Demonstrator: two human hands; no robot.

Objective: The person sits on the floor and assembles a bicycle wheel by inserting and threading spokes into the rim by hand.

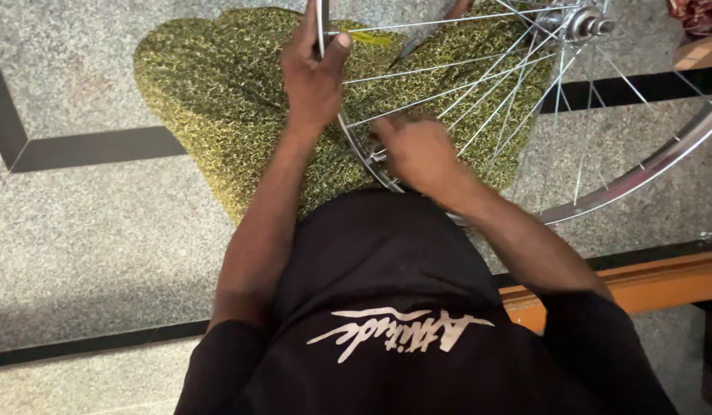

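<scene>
Person seen from above, black t-shirt [387,307] with pale lettering on the chest, lap covered in green-and-yellow patterned cloth [218,100]; a bare bicycle wheel [525,100], no tyre on it, stands across the lap and reaches out toward the upper right; its shiny metal rim [648,165] curves from the top centre down past the belly and up again to the right edge; thin spokes [479,100] fan from the hub [582,24] near the top right; left hand [314,73] is up at the rim's upper left part, fingers wrapped over it and thumb pressed on the near side, so clenched on the rim; right hand [419,152] is lower, at the rim's nearest stretch just above the belly, fingers curled inward where the spokes meet the rim; it is blurred, so I cannot tell whether it pinches a spoke, a nipple or a small tool, or just touches the metal; the two hands sit near each other along the same arc of rim; floor [79,230] is speckled grey stone with dark inlaid bands [87,150]; an orange wooden piece [640,284] lies at the right under the right forearm; a wooden corner and reddish cloth show at the top right, too cropped to name.
</scene>
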